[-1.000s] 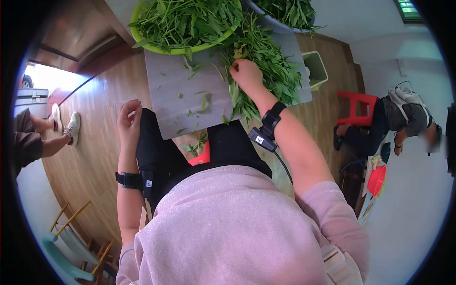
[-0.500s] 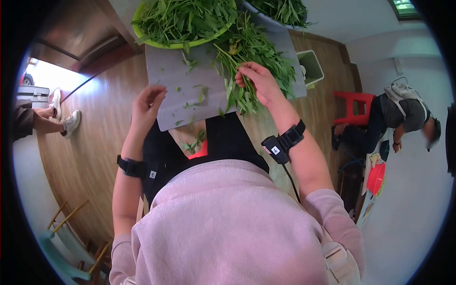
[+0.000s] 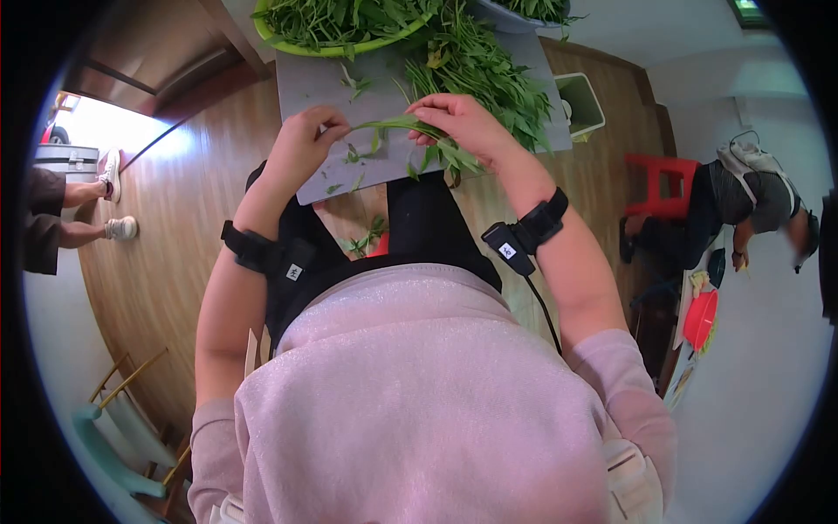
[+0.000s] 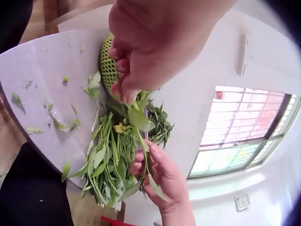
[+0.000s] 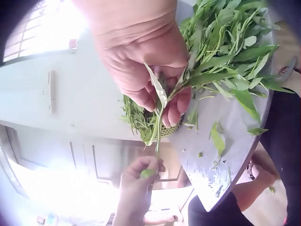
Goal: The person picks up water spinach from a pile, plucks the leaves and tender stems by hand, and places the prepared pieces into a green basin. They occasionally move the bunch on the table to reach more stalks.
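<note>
Both hands hold a single stem of leafy greens [image 3: 380,125], which looks like water spinach, stretched over the near part of the grey tabletop [image 3: 323,83]. My left hand [image 3: 305,144] pinches its bare end between thumb and fingers. My right hand [image 3: 467,127] grips the leafy part, and narrow leaves [image 5: 161,89] stick out past its fingers. Just beyond the right hand lies a heap of the same greens [image 3: 489,79], stems and leaves together. Loose leaf scraps [image 4: 59,123] are strewn on the table near the left hand.
A lime-green perforated basket [image 3: 349,52] full of greens stands at the table's far edge, beside a grey-blue basin [image 3: 515,24] of greens. A bin [image 3: 580,105] is on the floor right of the table. Another person bends near a red stool [image 3: 659,185]; someone's legs [image 3: 83,231] show at left.
The right hand has drawn a stem from the heap toward me. My left hand has risen from beside the table and now pinches that stem's end.
</note>
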Available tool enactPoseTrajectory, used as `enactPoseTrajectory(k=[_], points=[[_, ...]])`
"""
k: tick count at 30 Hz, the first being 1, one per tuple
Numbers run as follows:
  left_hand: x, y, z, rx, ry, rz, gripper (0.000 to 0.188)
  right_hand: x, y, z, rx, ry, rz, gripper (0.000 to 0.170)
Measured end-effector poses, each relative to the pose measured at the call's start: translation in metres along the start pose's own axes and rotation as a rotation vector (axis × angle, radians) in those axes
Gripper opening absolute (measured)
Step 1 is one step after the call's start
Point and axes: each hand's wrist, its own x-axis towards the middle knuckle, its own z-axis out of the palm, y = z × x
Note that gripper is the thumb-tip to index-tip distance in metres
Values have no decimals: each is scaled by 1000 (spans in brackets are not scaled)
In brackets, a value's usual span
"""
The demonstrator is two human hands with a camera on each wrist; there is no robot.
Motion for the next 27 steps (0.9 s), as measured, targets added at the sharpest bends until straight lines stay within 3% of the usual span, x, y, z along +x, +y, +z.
enactPoseTrajectory(k=[1, 3, 5, 6, 9, 11, 13, 14, 21, 23, 27], points=[[-4, -3, -2, -36, -40, -103, 11, -1, -2, -1, 63, 28, 31, 23], [-11, -18, -1, -91, -51, -132, 12, 1, 1, -6, -43, 98, 13, 22], [-18, -34, 3, -148, -63, -165, 12, -5, 0, -9, -368, 340, -216, 21], [-20, -39, 4, -191, -43, -169, 12, -5, -1, -11, -363, 423, -323, 20], [-29, -48, 4, -256, -38, -200, 11, -15, -9, -9, -379, 357, -460, 18], [-35, -51, 4, -278, -61, -224, 9, -23, -15, 4, -483, 268, -428, 16], [-37, -52, 5, -329, -104, -237, 10, -19, -10, 13, -914, 134, -573, 16], [-37, -52, 5, -330, -104, -236, 10, -16, -6, 17, -954, 136, -625, 16], [-47, -40, 1, -370, -107, -244, 11, -7, 7, 31, -963, 93, -559, 18], [-48, -43, 3, -373, -87, -224, 12, -9, 7, 32, -709, 8, -370, 18], [-51, -47, 3, -404, -70, -207, 12, -13, 6, 27, -594, -81, -262, 19]])
